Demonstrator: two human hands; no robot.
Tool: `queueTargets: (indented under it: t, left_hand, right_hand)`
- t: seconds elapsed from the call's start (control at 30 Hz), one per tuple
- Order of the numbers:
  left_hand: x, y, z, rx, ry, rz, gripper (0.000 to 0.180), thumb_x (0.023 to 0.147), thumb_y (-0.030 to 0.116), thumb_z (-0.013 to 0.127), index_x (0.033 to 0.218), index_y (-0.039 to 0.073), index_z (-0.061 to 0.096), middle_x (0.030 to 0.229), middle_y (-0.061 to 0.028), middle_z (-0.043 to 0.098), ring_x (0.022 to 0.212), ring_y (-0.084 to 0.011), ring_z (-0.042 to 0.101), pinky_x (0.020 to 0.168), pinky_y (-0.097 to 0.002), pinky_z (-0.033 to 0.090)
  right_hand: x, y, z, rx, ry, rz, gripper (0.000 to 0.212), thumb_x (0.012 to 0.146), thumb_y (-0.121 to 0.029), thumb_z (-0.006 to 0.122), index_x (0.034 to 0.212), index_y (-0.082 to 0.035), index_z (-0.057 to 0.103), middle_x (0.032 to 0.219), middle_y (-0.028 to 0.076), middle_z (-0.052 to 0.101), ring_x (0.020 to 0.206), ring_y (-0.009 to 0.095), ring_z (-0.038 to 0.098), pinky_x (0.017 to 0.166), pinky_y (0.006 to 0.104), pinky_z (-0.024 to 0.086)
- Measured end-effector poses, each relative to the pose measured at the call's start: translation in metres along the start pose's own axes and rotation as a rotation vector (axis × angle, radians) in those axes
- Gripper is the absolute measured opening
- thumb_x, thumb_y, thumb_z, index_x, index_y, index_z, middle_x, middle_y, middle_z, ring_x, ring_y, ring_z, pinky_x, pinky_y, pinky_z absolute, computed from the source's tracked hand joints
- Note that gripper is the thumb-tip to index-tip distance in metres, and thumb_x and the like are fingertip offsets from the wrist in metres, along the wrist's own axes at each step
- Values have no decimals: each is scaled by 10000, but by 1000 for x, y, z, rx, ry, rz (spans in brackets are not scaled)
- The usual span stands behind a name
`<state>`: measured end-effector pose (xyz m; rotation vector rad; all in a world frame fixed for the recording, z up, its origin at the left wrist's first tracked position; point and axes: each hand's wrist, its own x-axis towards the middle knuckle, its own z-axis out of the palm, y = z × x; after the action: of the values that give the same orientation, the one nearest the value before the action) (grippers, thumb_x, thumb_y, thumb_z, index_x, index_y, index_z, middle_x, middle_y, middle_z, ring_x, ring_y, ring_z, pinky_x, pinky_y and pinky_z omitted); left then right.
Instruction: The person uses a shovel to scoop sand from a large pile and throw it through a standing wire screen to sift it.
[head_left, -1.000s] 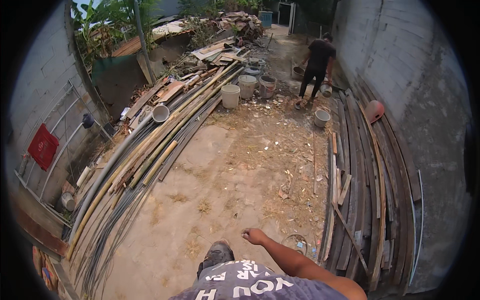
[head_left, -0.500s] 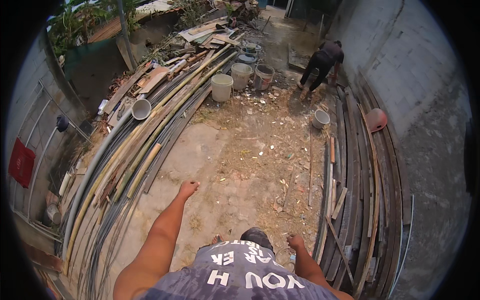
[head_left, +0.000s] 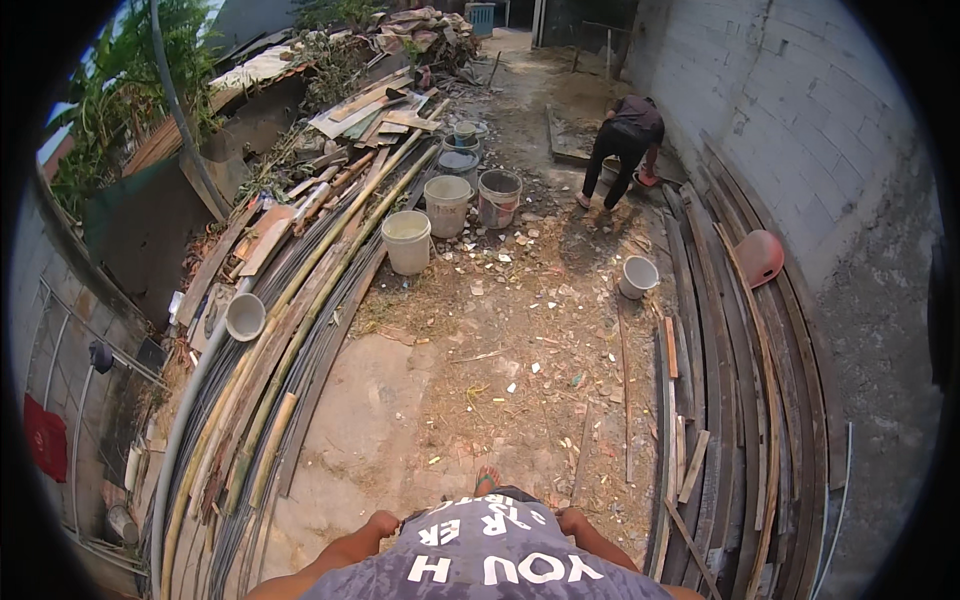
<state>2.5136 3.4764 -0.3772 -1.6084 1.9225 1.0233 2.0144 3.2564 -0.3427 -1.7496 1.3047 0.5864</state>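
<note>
My left hand (head_left: 382, 523) hangs low at my left side, beside the grey shirt (head_left: 500, 545) with white lettering. At the other side of the shirt is my right hand (head_left: 571, 520), also low. The fingers of both hands are mostly hidden, so I cannot tell whether they hold anything. My foot in a sandal (head_left: 487, 480) shows just ahead of the shirt, on the dirt and concrete ground (head_left: 385, 400). Nothing visible touches either hand apart from my own clothing.
Long poles and bars (head_left: 300, 360) lie along the left. Wooden planks (head_left: 715, 400) run along the right, with a pink helmet-shaped shell (head_left: 760, 257) on them. Ahead stand a pale bucket (head_left: 407, 243), several others and a grey bucket (head_left: 638, 277). Another person (head_left: 625, 145) bends by the wall.
My left hand has swung back from out in front to my side. My right hand has moved slightly inward and down. The view has tilted upward; the other person stays bent over.
</note>
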Motion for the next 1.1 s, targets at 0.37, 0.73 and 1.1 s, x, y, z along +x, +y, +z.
queueTargets:
  t: [0.37, 0.73, 1.1]
  left_hand:
    - [76, -10, -217, -1215, 42, -676, 217, 846, 222, 604, 981, 57, 646, 902, -71, 666, 726, -201, 638, 606, -336, 513]
    - [454, -241, -571, 26, 127, -90, 238, 762, 214, 671, 974, 107, 670, 846, -97, 695, 755, -262, 673, 637, -378, 529]
    - [658, -158, -944, -757, 533, 30, 314, 848, 319, 607, 930, 23, 672, 796, -131, 668, 686, -225, 640, 674, -360, 492]
  right_hand:
    - [208, -90, -388, 156, 522, -12, 365, 834, -325, 572, 1075, -66, 660, 1004, 206, 658, 967, 357, 622, 844, 417, 482]
    - [324, -81, -446, 167, 229, 125, 363, 831, -284, 609, 1058, -4, 654, 862, 179, 691, 726, 254, 684, 725, 352, 519]
    - [398, -4, -570, 635, 149, 505, 269, 833, -240, 593, 912, 9, 659, 797, 133, 687, 599, 216, 654, 545, 349, 523]
